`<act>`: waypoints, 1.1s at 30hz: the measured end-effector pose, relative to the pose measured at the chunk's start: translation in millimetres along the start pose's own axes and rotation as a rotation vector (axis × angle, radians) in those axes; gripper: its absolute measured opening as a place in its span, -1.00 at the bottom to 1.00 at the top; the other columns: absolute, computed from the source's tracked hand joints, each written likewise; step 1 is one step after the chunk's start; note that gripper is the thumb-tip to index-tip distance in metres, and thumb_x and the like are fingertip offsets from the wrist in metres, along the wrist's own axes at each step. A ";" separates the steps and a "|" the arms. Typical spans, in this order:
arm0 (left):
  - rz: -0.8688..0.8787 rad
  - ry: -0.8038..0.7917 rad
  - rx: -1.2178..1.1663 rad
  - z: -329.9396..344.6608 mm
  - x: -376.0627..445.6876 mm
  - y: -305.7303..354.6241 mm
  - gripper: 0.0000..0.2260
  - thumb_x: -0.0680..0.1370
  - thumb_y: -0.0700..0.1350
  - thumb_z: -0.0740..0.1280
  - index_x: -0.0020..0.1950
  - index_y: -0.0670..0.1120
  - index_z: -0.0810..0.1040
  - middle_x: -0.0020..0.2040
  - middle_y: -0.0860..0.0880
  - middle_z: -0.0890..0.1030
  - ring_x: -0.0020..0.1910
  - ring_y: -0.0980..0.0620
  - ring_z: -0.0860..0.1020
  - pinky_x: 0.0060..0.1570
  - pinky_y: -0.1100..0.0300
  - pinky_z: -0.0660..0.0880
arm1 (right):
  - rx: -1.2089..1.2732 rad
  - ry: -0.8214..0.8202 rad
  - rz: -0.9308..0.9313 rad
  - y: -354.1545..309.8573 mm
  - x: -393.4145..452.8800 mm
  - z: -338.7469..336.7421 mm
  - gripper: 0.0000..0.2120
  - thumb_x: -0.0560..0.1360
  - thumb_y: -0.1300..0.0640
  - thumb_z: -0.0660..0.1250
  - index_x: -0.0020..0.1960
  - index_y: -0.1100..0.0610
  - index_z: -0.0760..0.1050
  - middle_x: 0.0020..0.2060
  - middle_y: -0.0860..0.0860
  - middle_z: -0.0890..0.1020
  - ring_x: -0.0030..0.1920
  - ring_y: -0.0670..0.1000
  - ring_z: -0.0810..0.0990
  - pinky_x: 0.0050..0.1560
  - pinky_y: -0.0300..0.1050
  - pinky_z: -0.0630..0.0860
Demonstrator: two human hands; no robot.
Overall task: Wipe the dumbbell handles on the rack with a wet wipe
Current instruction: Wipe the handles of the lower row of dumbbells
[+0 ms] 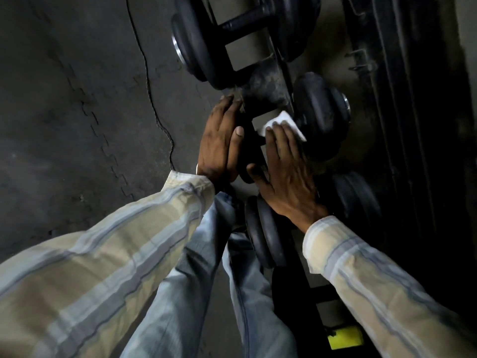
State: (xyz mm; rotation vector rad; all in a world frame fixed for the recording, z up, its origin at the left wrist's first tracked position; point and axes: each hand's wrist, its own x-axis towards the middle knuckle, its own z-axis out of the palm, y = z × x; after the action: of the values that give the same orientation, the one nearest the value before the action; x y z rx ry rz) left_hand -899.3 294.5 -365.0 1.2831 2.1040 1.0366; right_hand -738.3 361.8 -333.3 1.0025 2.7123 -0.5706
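A white wet wipe (286, 121) lies under the straight fingers of my right hand (284, 171), pressed onto the handle of a black dumbbell whose far weight head (322, 117) shows to the right. The handle itself is hidden under the hand. My left hand (220, 140) rests flat with straight fingers against that dumbbell's near weight head (247, 151). Another dumbbell with a bare black handle (245, 21) sits further up the rack. A third dumbbell's head (268, 233) lies just below my right wrist.
The dark rack frame (268, 86) runs up the middle of the view. Rubber floor tiles (77, 99) with a thin black cable (154, 112) fill the left side. A yellow label (344, 337) sits low on the rack. My jeans-clad legs (193, 293) stand close to the rack.
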 end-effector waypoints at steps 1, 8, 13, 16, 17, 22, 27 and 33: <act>-0.018 0.015 -0.015 1.1 -1.1 0.5 -0.54 0.66 -0.09 0.08 0.49 -0.32 0.36 0.50 -0.28 0.36 0.53 -0.20 0.32 0.50 -0.14 0.26 | 0.012 -0.020 -0.055 0.6 2.7 -1.3 -0.15 0.61 -0.38 -0.16 0.54 0.30 0.23 0.56 0.21 0.23 0.61 0.16 0.09 0.56 0.12 0.11; 0.001 0.012 0.000 1.0 0.5 -1.7 -0.51 0.66 -0.07 0.04 0.47 -0.35 0.37 0.47 -0.31 0.39 0.50 -0.23 0.34 0.50 -0.15 0.26 | -0.060 0.029 0.030 8.5 16.6 -7.4 -0.15 0.59 -0.41 -0.16 0.46 0.26 0.34 0.46 0.23 0.39 0.51 0.21 0.27 0.52 0.14 0.18; 0.025 0.023 0.041 3.2 1.3 -2.6 -0.52 0.65 -0.09 0.04 0.46 -0.36 0.38 0.45 -0.31 0.41 0.48 -0.25 0.36 0.47 -0.19 0.30 | 0.070 0.059 -0.031 -8.0 41.0 -7.5 -0.24 0.64 -0.34 -0.18 0.15 0.22 0.55 0.12 0.17 0.59 0.23 0.19 0.49 0.46 0.11 0.26; 0.052 -0.026 0.042 -1.9 1.4 -2.6 -0.53 0.65 -0.09 0.06 0.47 -0.35 0.37 0.48 -0.30 0.37 0.52 -0.24 0.31 0.51 -0.16 0.25 | 0.134 0.041 -0.104 -1.0 26.8 -7.6 -0.29 0.65 -0.30 -0.15 0.28 0.22 0.51 0.27 0.16 0.56 0.40 0.16 0.43 0.51 0.07 0.23; 0.100 -0.076 0.064 -5.9 3.1 -6.0 -0.52 0.66 -0.07 0.06 0.47 -0.35 0.37 0.49 -0.31 0.35 0.54 -0.24 0.28 0.54 -0.14 0.21 | 0.093 0.043 -0.091 6.4 22.9 -7.5 -0.28 0.65 -0.29 -0.15 0.34 0.22 0.48 0.33 0.16 0.53 0.45 0.14 0.38 0.53 0.06 0.20; 0.418 -0.349 0.260 -25.7 27.0 -37.1 -0.38 0.69 0.09 -0.08 0.41 -0.41 0.39 0.45 -0.41 0.36 0.49 -0.38 0.31 0.49 -0.23 0.23 | 0.021 0.103 0.032 12.2 45.4 -1.6 -0.24 0.65 -0.30 -0.22 0.14 0.22 0.57 0.13 0.17 0.62 0.25 0.20 0.52 0.46 0.11 0.27; 0.440 -0.358 0.260 -25.2 29.4 -38.5 -0.36 0.68 0.10 -0.09 0.38 -0.43 0.41 0.39 -0.43 0.41 0.44 -0.41 0.35 0.50 -0.23 0.21 | 0.132 -0.003 -0.139 -1.2 29.9 -5.0 -0.29 0.67 -0.29 -0.14 0.20 0.22 0.56 0.25 0.18 0.58 0.42 0.15 0.42 0.52 0.06 0.22; 0.456 -0.347 0.254 -25.3 31.3 -37.7 -0.36 0.68 0.09 -0.08 0.35 -0.45 0.42 0.34 -0.45 0.43 0.39 -0.43 0.38 0.49 -0.22 0.25 | -0.034 0.031 0.066 11.5 35.7 -10.8 -0.18 0.64 -0.34 -0.21 0.37 0.29 0.47 0.34 0.22 0.52 0.43 0.21 0.39 0.53 0.12 0.18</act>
State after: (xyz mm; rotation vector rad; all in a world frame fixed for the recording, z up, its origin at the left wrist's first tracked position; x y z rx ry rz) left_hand -951.9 302.6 -379.6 1.9731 1.7564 0.6551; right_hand -758.1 395.1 -337.8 1.0967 2.6946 -0.5001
